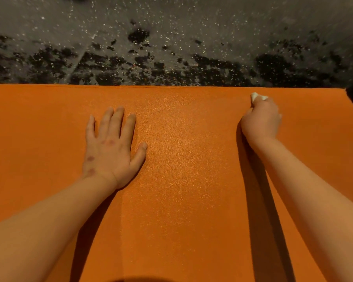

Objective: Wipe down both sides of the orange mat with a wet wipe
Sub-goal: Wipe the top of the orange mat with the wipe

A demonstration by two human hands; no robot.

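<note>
Two hands on the orange mat [181, 180] beneath me: my left hand [112, 151] flat, fingers spread, at ten o'clock; my right hand [262, 121] fisted round the wet wipe [257, 97] at two o'clock

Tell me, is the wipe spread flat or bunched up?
Bunched up: the wet wipe pokes out from the curled right hand on the mat.

The mat [181, 180] is plain orange, fine pebbled grain, paler sheen down the middle. The wet wipe [257, 97] in my right grip [262, 121] is white. My left grip [110, 147] has a few reddish-purple spots on its back. The floor [171, 37] is dull grey with ragged black blotches nearest the mat and tiny white speckles all over.
</note>
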